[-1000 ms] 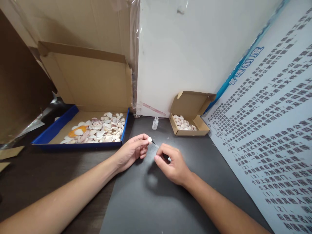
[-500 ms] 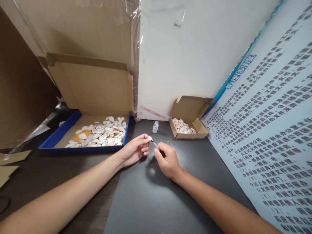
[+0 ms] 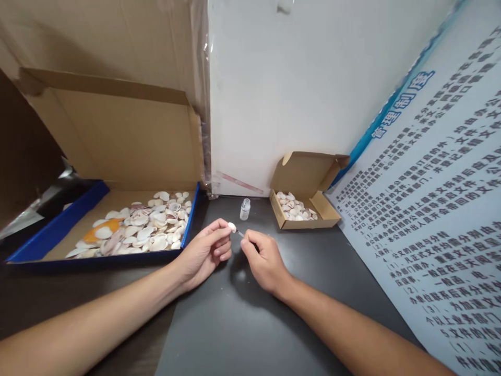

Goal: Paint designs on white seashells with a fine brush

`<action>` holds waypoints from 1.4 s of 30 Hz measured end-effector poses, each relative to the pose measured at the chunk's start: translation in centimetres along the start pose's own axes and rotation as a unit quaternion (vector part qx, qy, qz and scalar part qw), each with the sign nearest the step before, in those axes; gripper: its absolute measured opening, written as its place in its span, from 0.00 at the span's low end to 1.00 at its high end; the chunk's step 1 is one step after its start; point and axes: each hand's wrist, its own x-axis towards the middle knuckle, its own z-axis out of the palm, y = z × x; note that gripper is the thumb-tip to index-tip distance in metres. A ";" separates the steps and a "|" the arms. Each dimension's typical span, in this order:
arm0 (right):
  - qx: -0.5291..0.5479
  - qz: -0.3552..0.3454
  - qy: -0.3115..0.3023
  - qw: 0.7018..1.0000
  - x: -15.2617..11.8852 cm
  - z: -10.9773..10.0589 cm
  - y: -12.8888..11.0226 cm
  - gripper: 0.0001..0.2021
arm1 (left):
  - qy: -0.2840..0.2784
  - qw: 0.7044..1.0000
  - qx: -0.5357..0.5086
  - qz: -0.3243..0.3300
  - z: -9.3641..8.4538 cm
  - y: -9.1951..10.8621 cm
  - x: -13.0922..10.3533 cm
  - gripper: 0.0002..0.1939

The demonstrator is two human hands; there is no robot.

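A small white seashell (image 3: 232, 227) is pinched between the thumb and fingertips of my left hand (image 3: 209, 250). My right hand (image 3: 263, 261) is closed on a slim brush (image 3: 240, 233), whose dark tip meets or nearly meets the shell's edge; most of its handle is hidden in the fist. Just beyond both hands, a little glass bottle (image 3: 245, 209) stands upright without a cap, a label on its side.
At left, an open blue-edged cardboard box (image 3: 58, 250) holds many shells (image 3: 156, 230) and an orange piece (image 3: 113, 225). A smaller open carton (image 3: 309, 224) with shells (image 3: 293, 208) stands at right. Behind is a white panel (image 3: 274, 104); a printed poster (image 3: 430, 209) leans along the right.
The view has shifted, so the boxes look larger and farther apart. Both hands stay together, still holding the shell and the brush, with the brush tip at the shell's edge.
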 end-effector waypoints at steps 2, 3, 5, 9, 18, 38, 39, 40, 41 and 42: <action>0.008 0.025 0.001 1.000 0.0 -0.1 0.0 0.16 | -0.006 1.000 0.001 -0.015 -0.1 0.1 -0.1 0.11; 0.017 0.020 -0.002 1.000 -0.1 -0.2 0.0 0.16 | -0.006 1.000 0.002 -0.020 -0.1 0.2 -0.1 0.11; 0.034 -0.017 -0.012 0.999 -0.3 -0.3 -0.1 0.15 | -0.004 1.000 0.007 -0.022 -0.1 0.3 -0.2 0.12; 0.043 -0.075 -0.027 0.996 -0.6 -0.5 -0.3 0.14 | -0.009 1.000 0.018 -0.020 -0.2 0.2 -0.2 0.12; 0.018 -0.013 -0.012 1.000 -0.5 -0.4 0.0 0.16 | -0.017 1.000 0.018 -0.018 -0.5 0.1 -0.1 0.11; 0.063 -0.089 -0.021 0.994 -0.6 -0.6 0.1 0.15 | -0.037 0.998 0.053 -0.011 -0.6 -0.1 -0.1 0.10; 0.051 -0.074 -0.025 0.996 -0.5 -0.5 0.2 0.15 | -0.036 0.998 0.050 -0.013 -0.6 -0.1 -0.1 0.10; 0.040 -0.048 -0.022 0.998 -0.4 -0.5 0.3 0.16 | -0.035 0.998 0.046 -0.015 -0.6 -0.1 -0.1 0.09; 0.029 -0.018 -0.014 0.999 -0.3 -0.4 0.4 0.16 | -0.033 0.998 0.042 -0.015 -0.7 -0.1 -0.2 0.09; 0.023 0.007 -0.004 1.000 -0.2 -0.4 0.5 0.16 | -0.032 0.999 0.037 -0.014 -0.7 0.0 -0.2 0.08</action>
